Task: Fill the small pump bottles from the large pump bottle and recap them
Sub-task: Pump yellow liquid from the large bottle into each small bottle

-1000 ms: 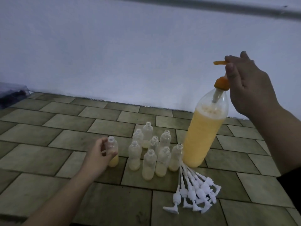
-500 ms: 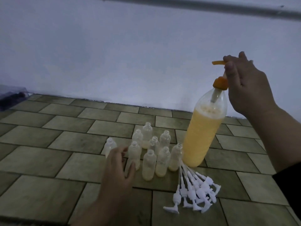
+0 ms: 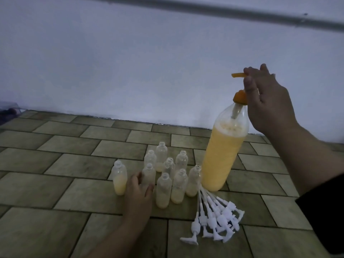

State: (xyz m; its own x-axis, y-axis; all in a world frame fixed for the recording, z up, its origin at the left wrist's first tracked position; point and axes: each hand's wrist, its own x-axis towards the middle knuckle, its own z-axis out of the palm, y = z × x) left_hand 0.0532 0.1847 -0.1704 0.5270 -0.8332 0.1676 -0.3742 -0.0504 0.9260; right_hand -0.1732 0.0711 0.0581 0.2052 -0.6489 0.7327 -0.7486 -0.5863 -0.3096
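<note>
A tiled floor (image 3: 74, 183) is seen against a pale wall (image 3: 130, 62). The big bottle (image 3: 221, 155), filled with yellow liquid, stands upright; its orange pump (image 3: 240, 84) is gripped by the right hand (image 3: 268, 101). Small uncapped bottles (image 3: 168, 175) are clustered just left of it. One bottle (image 3: 119, 178) stands apart, half-filled. The left hand (image 3: 138, 190) is curled round a front bottle (image 3: 149, 174). White pumps (image 3: 216, 215) are piled in front.

- The left hand (image 3: 138, 192) has let go of the part-filled bottle (image 3: 119, 178), which now stands just left of its fingers.
- Those fingers now curl around the next bottle (image 3: 148, 175) in the cluster.
</note>
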